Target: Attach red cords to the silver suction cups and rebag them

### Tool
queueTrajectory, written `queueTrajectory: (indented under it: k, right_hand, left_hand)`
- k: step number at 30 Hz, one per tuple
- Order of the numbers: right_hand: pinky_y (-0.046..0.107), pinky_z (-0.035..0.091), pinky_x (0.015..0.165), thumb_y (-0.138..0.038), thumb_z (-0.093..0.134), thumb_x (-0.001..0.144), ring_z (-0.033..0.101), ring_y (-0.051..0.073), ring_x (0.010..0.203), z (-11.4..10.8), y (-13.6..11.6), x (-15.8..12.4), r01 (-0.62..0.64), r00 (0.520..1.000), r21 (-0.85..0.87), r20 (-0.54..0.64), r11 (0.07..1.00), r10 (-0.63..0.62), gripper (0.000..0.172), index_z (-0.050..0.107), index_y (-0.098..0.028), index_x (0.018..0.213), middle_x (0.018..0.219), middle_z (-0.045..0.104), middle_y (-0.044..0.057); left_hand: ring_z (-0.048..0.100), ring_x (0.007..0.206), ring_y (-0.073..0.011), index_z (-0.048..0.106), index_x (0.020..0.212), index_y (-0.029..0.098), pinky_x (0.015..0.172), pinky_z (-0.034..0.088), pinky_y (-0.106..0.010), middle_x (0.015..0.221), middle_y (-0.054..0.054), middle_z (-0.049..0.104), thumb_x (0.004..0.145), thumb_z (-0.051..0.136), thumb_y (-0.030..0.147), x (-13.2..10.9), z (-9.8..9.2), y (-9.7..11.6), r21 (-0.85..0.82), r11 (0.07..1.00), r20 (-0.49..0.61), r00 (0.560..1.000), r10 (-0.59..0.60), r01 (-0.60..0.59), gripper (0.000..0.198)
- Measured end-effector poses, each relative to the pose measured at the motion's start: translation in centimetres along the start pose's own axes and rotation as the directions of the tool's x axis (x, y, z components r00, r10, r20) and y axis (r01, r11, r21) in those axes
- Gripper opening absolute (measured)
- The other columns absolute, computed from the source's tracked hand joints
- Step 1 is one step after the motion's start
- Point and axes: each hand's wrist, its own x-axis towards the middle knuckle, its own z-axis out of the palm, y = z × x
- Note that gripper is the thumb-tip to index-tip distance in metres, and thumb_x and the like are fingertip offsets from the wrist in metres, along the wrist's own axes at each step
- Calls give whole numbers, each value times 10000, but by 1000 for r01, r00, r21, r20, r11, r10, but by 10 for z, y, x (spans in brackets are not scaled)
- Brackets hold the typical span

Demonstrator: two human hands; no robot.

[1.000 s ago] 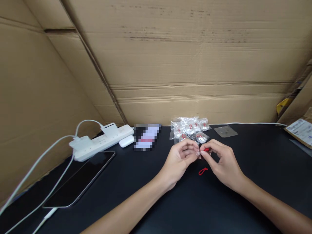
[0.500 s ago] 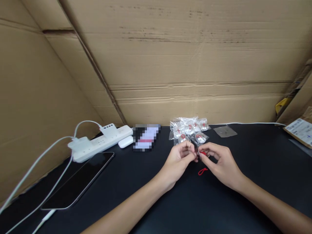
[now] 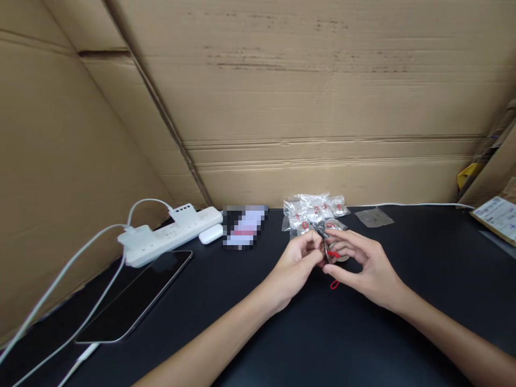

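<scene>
Centrally, my left hand [image 3: 295,263] pinches a thin shiny edge-on piece [image 3: 327,251], short red cord [image 3: 334,254] beside it; my right hand [image 3: 367,264] has thumb and fingers parted around both, contact unclear. Small red loop [image 3: 334,285] just below, on smooth black tabletop [image 3: 322,344]; clear plastic packets [image 3: 316,214] beyond.

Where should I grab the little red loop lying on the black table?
Pinch the curved end of the red loop between thumb and finger, coming from the near left. That's probably easiest: the loop is thin and lies on the table, its curved end points near and left, and the right hand hides the other end.
</scene>
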Motion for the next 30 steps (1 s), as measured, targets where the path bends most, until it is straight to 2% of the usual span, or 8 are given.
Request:
queueTrajectory:
  k: [8, 11, 13, 16, 20, 23, 27, 30]
  right_hand:
    - [349, 603, 746, -132, 737, 737, 651, 170, 770, -2, 2, 3, 19, 999, 7, -46, 1000, -18, 426, 623, -207, 1140, 943, 608, 41]
    - [345, 599, 718, -156, 743, 747, 645, 173, 761, -4, 4, 3, 40, 998, -54, -56, 998, -43, 421, 625, -215, 1146, 934, 601, 39]
    - [340, 591, 698, -186, 751, 761, 639, 173, 753, -4, 4, 1, 72, 995, -125, -61, 990, -80, 425, 628, -221, 1166, 938, 602, 43]
    - [329, 585, 703, -207, 734, 798, 636, 171, 772, -2, 2, -1, 130, 988, -195, -58, 972, -144, 413, 627, -224, 1196, 986, 618, 59]
    - [315, 577, 733, -233, 729, 817, 640, 168, 777, 0, 0, -1, 150, 987, -239, -17, 959, -159, 390, 628, -211, 1193, 958, 648, 53]
    - [331, 549, 763, -239, 650, 875, 631, 170, 776, -7, 7, 3, 86, 994, -371, -31, 925, -105, 279, 643, -200, 1151, 943, 646, 53]
    - [380, 505, 784, -287, 604, 890, 609, 232, 885, -21, 26, 7, -68, 998, -607, -49, 792, 48, 199, 672, -181, 1044, 955, 616, 84]
    - [363, 482, 741, -266, 624, 853, 592, 235, 859, -24, 35, 6, -136, 989, -648, -51, 749, 136, 110, 659, -179, 911, 891, 605, 73]
  left_hand:
    - [447, 630, -111, 434, 706, 189, 626, 421, -261, 684, 36, 464, 784, 562, 164, 5, -9, 3, 36, 999, 4, 1000, 12, -12, 153]
    - [493, 683, -127, 522, 790, 176, 662, 439, -270, 746, 13, 522, 821, 565, 195, 5, -9, 6, 117, 993, -9, 999, 35, -34, 57]
    - [538, 758, -148, 584, 876, 170, 705, 449, -281, 820, -13, 572, 863, 569, 260, 3, -7, 7, 229, 970, -20, 996, 86, -79, 92]
    - [581, 816, -174, 640, 941, 172, 729, 450, -286, 871, -34, 629, 888, 580, 329, -1, -4, 6, 447, 882, 28, 988, 150, -147, 177]
    - [587, 740, -164, 655, 857, 169, 677, 432, -272, 798, -19, 655, 905, 528, 256, 0, -9, 2, 628, 763, 26, 984, 175, -152, 162]
    - [581, 714, -163, 655, 847, 168, 660, 410, -275, 778, -14, 657, 910, 497, 228, 4, -23, 3, 735, 664, 11, 983, 184, -133, 181]
    - [581, 741, -189, 635, 819, 180, 694, 399, -306, 758, -18, 643, 916, 477, 207, 9, -42, 7, 899, 430, 26, 989, 143, -85, 186]
    - [585, 837, -223, 634, 914, 186, 745, 420, -329, 827, -42, 633, 914, 485, 203, 11, -49, 5, 940, 333, 40, 993, 112, -75, 150]
